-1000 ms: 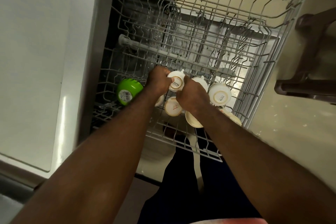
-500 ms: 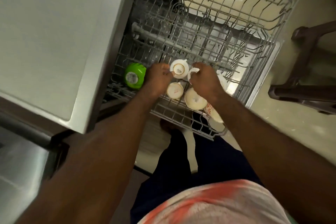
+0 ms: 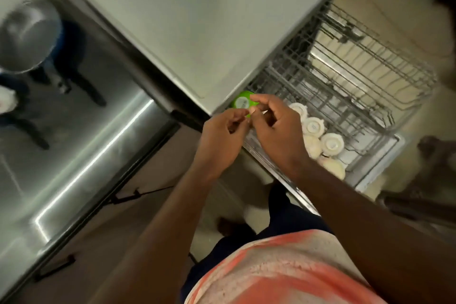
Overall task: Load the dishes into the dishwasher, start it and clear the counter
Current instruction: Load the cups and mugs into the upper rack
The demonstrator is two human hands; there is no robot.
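Though motion blur softens every edge, a pale, smooth, flat countertop slab (image 3: 197, 20) is seen across the upper middle, its rounded corner overhanging the dishwasher. A shiny brushed-steel surface (image 3: 74, 150) with a bright light streak is spread at left. A grey wire dishwasher rack (image 3: 370, 69), pulled out, is shown at right, its thin rods crossed in a grid. A round dull-metal pot (image 3: 27, 37) is placed at top left. The left hand (image 3: 222, 136) and right hand (image 3: 278, 128) are held together above the rack's near corner, fingertips meeting and fingers curled; whether anything is pinched between them cannot be told. Round white ceramic cups (image 3: 313, 127) are set base-up in the rack's near edge, touching one another. A round glossy green cup (image 3: 240, 101) with a white label on its base is lodged in the rack just under the counter's corner, partly hidden by the right hand's forefinger.
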